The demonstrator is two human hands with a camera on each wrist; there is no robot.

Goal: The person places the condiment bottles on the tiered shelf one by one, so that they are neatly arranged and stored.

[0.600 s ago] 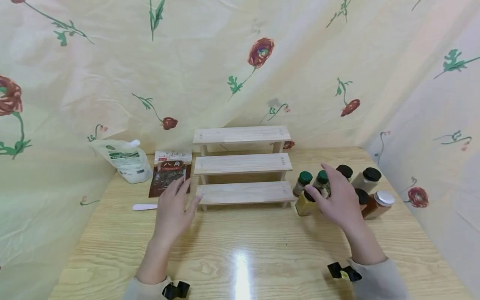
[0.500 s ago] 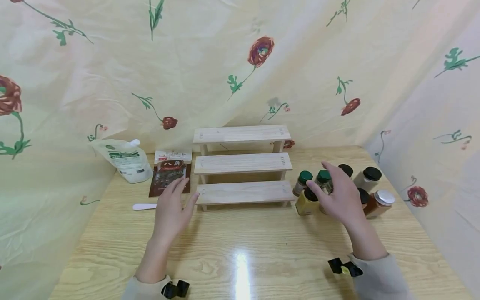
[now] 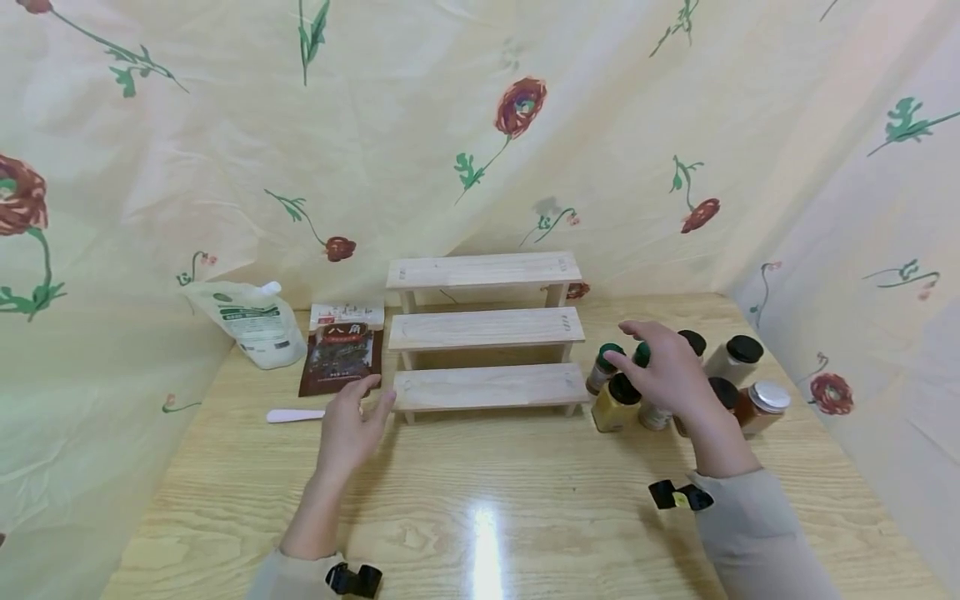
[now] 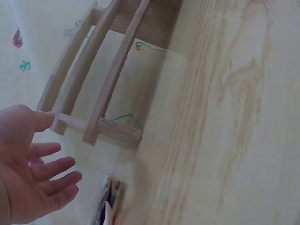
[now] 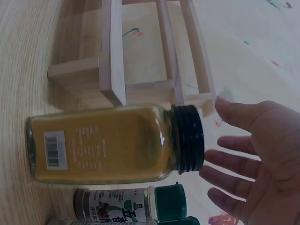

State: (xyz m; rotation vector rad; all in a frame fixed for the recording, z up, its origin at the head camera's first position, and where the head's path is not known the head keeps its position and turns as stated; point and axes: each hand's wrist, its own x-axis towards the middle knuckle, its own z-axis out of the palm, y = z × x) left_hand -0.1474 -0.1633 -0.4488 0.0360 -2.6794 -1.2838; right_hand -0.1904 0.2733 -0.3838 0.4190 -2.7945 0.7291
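Note:
My right hand [image 3: 663, 367] hovers over the spice jars at the right of the table, its fingers loosely bent and holding nothing. Below its thumb stands a square glass jar of yellow powder [image 5: 101, 143] with a black lid. Beside that jar is a green-capped spice bottle [image 5: 117, 205], and a second green cap [image 3: 642, 354] shows partly behind the hand. My left hand [image 3: 352, 429] hangs relaxed with nothing in it, near the left end of a three-step wooden rack [image 3: 491, 387]. Just beyond it lies a brown spice packet [image 3: 341, 354].
A white spouted pouch [image 3: 258, 325] leans at the back left. A pale spatula-like handle [image 3: 295, 415] lies left of my left hand. Right of my right hand stand a black-lidded jar [image 3: 735, 358] and a silver-lidded jar of reddish powder [image 3: 765, 404]. Flowered cloth [image 3: 420, 150] hangs behind.
My right hand has moved slightly left and away from me, over the green-capped bottles. My left hand has drawn back a little from the brown packet.

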